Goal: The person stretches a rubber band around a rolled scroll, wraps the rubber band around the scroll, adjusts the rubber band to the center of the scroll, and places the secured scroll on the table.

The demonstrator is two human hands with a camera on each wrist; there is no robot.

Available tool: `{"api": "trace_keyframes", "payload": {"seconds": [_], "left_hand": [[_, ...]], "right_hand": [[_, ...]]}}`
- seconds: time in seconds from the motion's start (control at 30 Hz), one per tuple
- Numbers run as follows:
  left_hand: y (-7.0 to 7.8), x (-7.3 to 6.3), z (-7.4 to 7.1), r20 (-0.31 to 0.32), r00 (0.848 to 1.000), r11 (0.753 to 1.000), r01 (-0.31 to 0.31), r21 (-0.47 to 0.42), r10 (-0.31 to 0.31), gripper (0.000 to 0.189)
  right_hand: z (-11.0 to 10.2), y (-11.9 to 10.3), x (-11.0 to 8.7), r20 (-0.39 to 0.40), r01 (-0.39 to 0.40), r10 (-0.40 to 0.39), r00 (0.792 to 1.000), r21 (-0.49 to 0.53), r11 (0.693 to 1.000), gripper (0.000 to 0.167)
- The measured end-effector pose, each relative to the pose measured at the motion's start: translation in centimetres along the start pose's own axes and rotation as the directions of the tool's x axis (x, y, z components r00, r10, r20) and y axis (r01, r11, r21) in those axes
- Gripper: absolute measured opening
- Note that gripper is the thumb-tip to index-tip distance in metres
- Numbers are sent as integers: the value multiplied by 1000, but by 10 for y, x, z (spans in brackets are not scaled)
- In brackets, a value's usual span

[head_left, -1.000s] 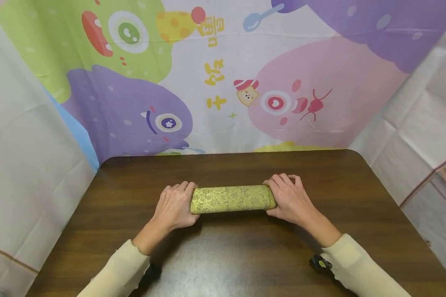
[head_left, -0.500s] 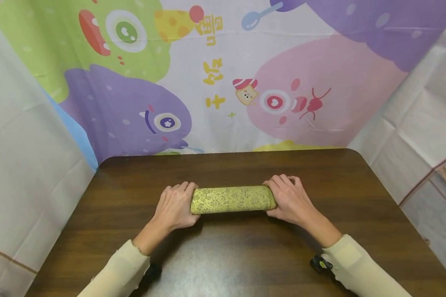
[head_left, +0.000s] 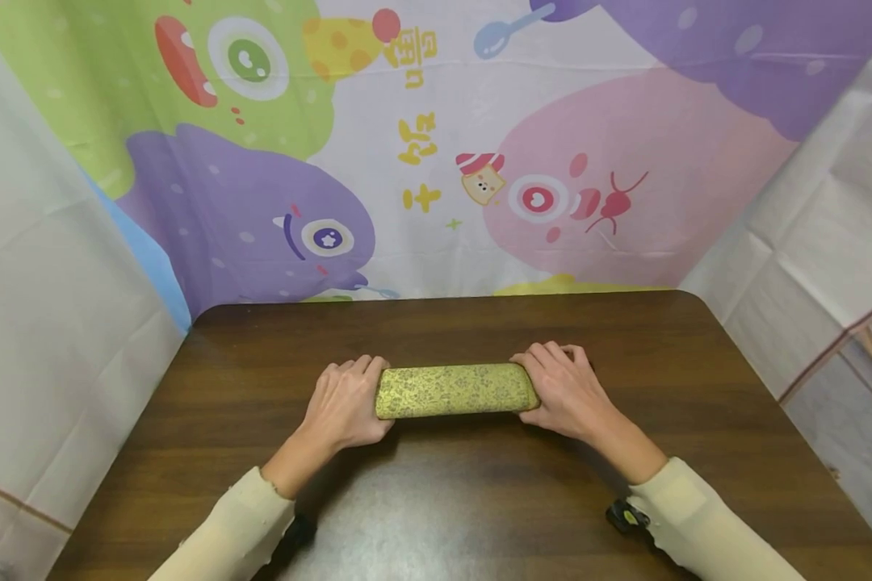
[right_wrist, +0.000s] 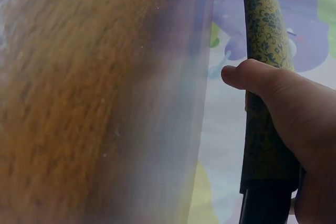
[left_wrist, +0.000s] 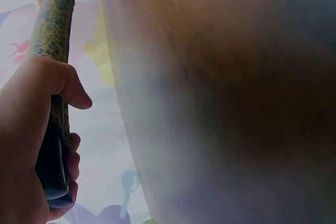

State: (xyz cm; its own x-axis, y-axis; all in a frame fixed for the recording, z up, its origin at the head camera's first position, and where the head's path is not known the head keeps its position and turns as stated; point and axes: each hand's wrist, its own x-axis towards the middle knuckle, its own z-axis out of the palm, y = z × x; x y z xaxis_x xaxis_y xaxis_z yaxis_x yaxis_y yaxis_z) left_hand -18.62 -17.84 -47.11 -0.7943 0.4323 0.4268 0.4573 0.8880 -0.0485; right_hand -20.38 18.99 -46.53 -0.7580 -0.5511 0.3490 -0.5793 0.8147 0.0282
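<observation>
A long, flat piece with a yellow-green floral pattern (head_left: 456, 390) is held level, crosswise over the table. Its exact kind does not show. My left hand (head_left: 347, 403) grips its left end, and my right hand (head_left: 563, 389) grips its right end, thumbs on the near side. From the left wrist, a black rounded end (left_wrist: 52, 169) in two layers sticks out of the patterned part inside the left hand (left_wrist: 37, 108). In the right wrist view, a black part (right_wrist: 265, 203) shows below the pattern beside the right hand (right_wrist: 299, 108). The palms hide much of both ends.
A dark brown wooden table (head_left: 436, 500) lies beneath the hands. Behind it hangs a cartoon-printed curtain (head_left: 421, 258), with pale sheets (head_left: 51, 307) at the sides. A black strap device (head_left: 627, 516) sits at the right sleeve.
</observation>
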Motion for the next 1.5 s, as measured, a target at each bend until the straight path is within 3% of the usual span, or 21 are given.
{"api": "trace_keyframes", "payload": {"seconds": [0.23,0.57,0.9,1.5], "left_hand": [[-3,-1,-1,1,1000,1000,13,12,-13,66],[4,5,-3,-24,1000,1000,-17,-4,17,62],[-1,3,-4,-18,1000,1000,5,25,-4,68],[-2,3,-5,-7,1000,1000,14,7,-14,68]], "right_hand": [[-3,6,-2,35,-36,36,999,5,999,85],[-4,-6,4,12,19,-19,1000,1,1000,88],[-2,4,0,4,-25,25,1000,13,1000,87],[-6,6,2,-5,3,-3,1000,13,1000,84]]}}
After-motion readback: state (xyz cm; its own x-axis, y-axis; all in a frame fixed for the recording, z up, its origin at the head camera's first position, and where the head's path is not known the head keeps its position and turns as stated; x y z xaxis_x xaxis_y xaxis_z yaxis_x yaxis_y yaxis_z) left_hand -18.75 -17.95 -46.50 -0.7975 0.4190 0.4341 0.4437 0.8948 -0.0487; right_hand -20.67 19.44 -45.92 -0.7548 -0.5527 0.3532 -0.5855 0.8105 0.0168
